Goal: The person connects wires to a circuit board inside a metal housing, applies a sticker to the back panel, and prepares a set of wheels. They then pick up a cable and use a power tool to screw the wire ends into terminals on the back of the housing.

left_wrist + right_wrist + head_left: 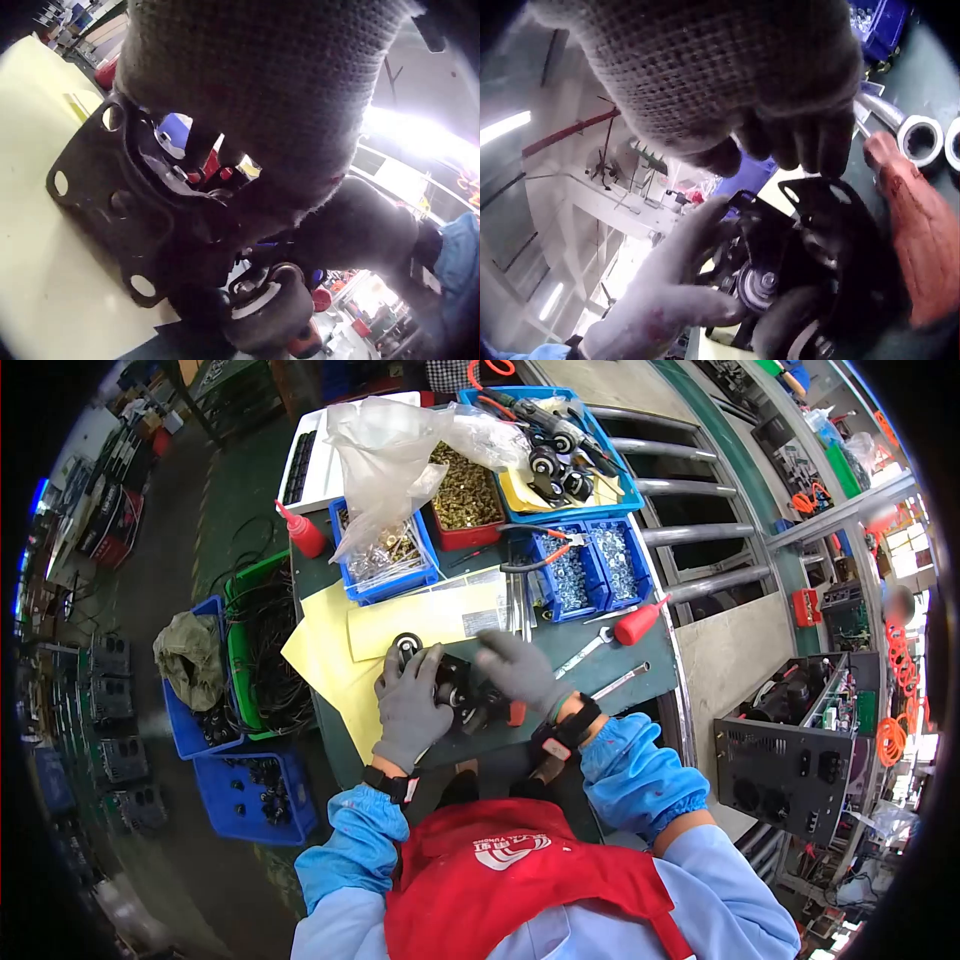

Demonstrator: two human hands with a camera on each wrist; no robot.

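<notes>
My gloved left hand (412,705) holds a black caster (97,210) low over the front of the workbench, its thumb and fingers spread round the bracket in the right wrist view. The caster's flat mounting plate with corner holes faces the left wrist camera. Other black casters (455,690) lie close together beside this hand, and a wheel (407,644) shows just past its fingertips. My gloved right hand (522,672) is over the right side of the casters, fingers loosely bent, holding nothing. Below it lies an orange-red handle (922,232).
Two wrenches (584,653) and a red bottle (637,622) lie at right. Pliers (548,556) rest across blue bins (640,588) of fasteners. Yellow paper (345,675) covers the left side. A blue tray (628,490) with casters stands behind; crates (205,800) sit on the floor at left.
</notes>
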